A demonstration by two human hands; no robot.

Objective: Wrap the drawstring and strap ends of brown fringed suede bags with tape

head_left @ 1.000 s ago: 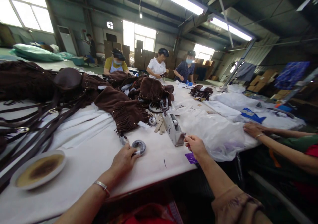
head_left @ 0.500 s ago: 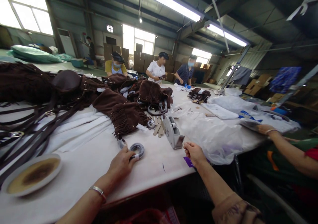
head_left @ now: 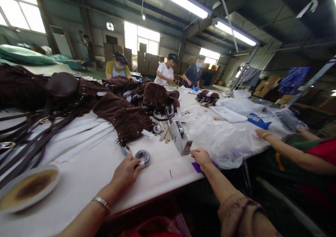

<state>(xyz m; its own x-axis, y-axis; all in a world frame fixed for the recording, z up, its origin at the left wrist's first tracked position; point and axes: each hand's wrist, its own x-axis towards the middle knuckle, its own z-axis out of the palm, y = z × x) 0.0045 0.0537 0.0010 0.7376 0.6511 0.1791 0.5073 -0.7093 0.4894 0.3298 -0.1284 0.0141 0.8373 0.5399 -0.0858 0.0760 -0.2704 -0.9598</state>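
My left hand (head_left: 126, 172) rests on the table with its fingers closed on a coiled grey strap (head_left: 143, 155) that has a white band around it. One end of the coil runs toward a dark brown fringed suede bag (head_left: 131, 125) lying just beyond. At the mouth of a grey tape dispenser (head_left: 180, 138), my right hand (head_left: 202, 157) is pinched shut. Whatever is between those fingertips is too small to make out. Under the right wrist lies a purple piece (head_left: 196, 167) at the table edge.
More brown bags (head_left: 63, 86) with long straps are piled at the left. A dish (head_left: 54, 184) with a yellowish-brown surface stands at front left. Clear plastic bags (head_left: 220, 139) spread at the right, near a co-worker's hand (head_left: 262, 134) and a blue packet (head_left: 258, 120). Several people stand across the table.
The view has shifted slightly. Both my hands keep nearly the same hold and place. At the right, the co-worker's near hand has come toward the blue packet, and grey plastic has moved away to the right.
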